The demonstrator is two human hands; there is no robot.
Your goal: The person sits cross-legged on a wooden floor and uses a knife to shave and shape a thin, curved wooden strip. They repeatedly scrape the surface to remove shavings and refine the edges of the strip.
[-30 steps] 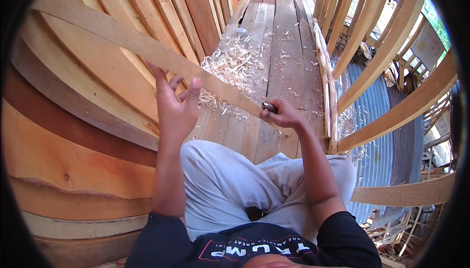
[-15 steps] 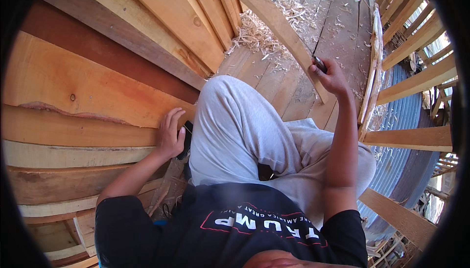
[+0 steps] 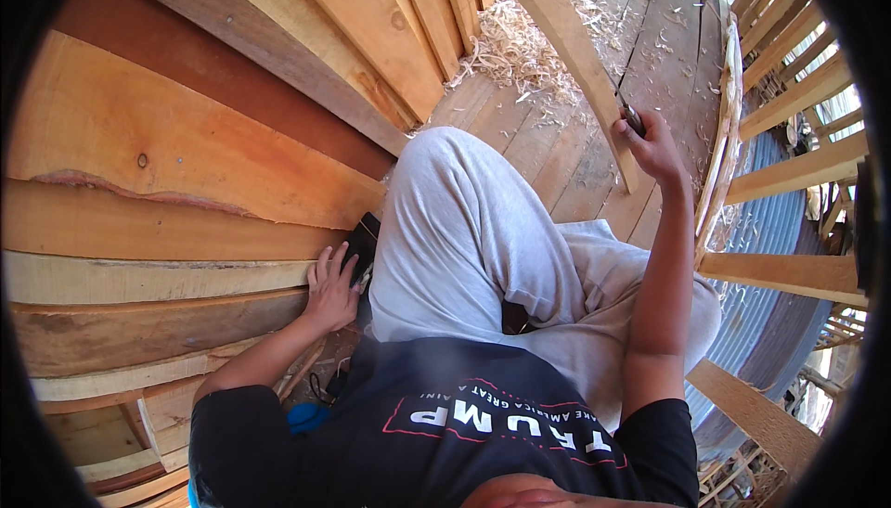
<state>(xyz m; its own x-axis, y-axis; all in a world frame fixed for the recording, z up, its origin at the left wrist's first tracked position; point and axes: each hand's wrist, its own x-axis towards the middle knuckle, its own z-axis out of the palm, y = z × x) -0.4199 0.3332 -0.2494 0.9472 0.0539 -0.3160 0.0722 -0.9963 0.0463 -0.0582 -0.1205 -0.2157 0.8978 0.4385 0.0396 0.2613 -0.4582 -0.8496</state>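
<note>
Head view: left hand point(image 3: 332, 287) spread flat, fingers open, resting on a small black rectangular object point(image 3: 362, 241) wedged against the stacked planks point(image 3: 176, 174) beside the grey-trousered knee. Right hand point(image 3: 654, 148) closed in a tight grip round a dark-handled tool point(image 3: 631, 118), pressed against a long pale slat point(image 3: 566, 44) slanting over the plank floor point(image 3: 557, 137). Wood shavings point(image 3: 520, 44) heaped just beyond. No labels or signs readable nearby.
</note>
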